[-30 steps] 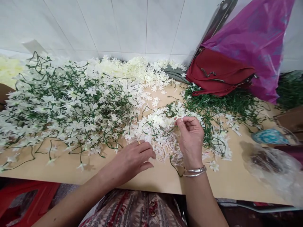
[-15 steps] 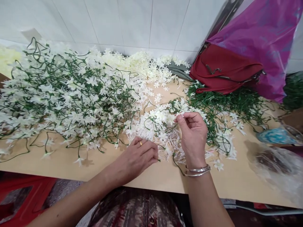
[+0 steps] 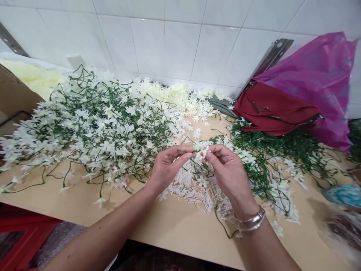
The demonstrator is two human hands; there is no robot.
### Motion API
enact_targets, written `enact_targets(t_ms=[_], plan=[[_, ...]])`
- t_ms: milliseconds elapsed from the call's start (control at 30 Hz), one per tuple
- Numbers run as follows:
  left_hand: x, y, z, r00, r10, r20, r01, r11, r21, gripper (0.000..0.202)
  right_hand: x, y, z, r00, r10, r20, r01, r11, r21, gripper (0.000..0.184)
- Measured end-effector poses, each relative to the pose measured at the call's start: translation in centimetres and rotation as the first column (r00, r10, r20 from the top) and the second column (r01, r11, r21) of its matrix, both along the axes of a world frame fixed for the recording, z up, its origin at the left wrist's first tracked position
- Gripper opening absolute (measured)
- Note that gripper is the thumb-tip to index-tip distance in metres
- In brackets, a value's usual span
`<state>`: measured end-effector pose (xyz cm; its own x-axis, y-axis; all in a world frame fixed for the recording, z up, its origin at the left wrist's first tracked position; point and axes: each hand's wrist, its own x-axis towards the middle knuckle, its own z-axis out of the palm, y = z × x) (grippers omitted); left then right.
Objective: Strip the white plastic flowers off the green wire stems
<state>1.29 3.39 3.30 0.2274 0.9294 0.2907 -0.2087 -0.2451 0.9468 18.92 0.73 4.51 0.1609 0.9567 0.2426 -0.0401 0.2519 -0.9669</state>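
"While I'm on the remote feed, what's the L hand [image 3: 169,165] got?"

"Nearly closed: thumb + index pinching the tip of a green stem [image 3: 195,151], approx. mid-view, above the table [image 3: 180,229]."

"And the R hand [image 3: 229,169]?"

"Same, thumb & index pinched on a small white flower [image 3: 202,153], other fingers curled. Flower sits btwn both sets of fingertips, right by the stem tip; I can't tell if they're joined."

"Surroundings?"

"White strands [image 3: 194,188] piled under the hands. Big flower heap [image 3: 98,124] w/ green stalks to the L, loose greenery [image 3: 254,150] to the R, just by a red bag [image 3: 273,109]; purple plastic [image 3: 318,90] touching that bag."
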Motion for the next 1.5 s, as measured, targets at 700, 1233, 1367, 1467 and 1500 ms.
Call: enact_targets(t_ms=[700, 1233, 1367, 1467, 1500], plan=[[-0.7, -1.0, 0.3, 0.968, 0.035, -0.249, 0.002, 0.989, 0.147, 0.012, 0.1, -1.1, 0.2, 0.989, 0.065, 0.135, -0.058, 0.997, -0.058, 0.009], [-0.3, -0.6, -1.7, 0.983, -0.066, -0.173, 0.074, 0.996, 0.041, 0.016, -1.1, -0.5, -1.5, 0.992, 0.121, 0.029, -0.115, 0.981, -0.155, 0.014], [0.0, -0.6, -1.7, 0.985, -0.091, -0.145, 0.095, 0.995, 0.020, 0.016, -0.6, -0.3, -1.5, 0.983, 0.156, -0.098, -0.172, 0.968, -0.184, 0.017], [0.0, -0.6, -1.5, 0.986, -0.087, -0.145, 0.091, 0.996, 0.021, 0.016, -0.1, -0.1, -1.2, 0.962, 0.187, -0.200, -0.229, 0.950, -0.211, 0.025], [0.0, -0.7, -1.5, 0.985, -0.082, -0.152, 0.087, 0.996, 0.024, 0.017, -0.1, -0.1, -1.1, 0.959, 0.195, -0.205, -0.239, 0.945, -0.222, 0.027]])
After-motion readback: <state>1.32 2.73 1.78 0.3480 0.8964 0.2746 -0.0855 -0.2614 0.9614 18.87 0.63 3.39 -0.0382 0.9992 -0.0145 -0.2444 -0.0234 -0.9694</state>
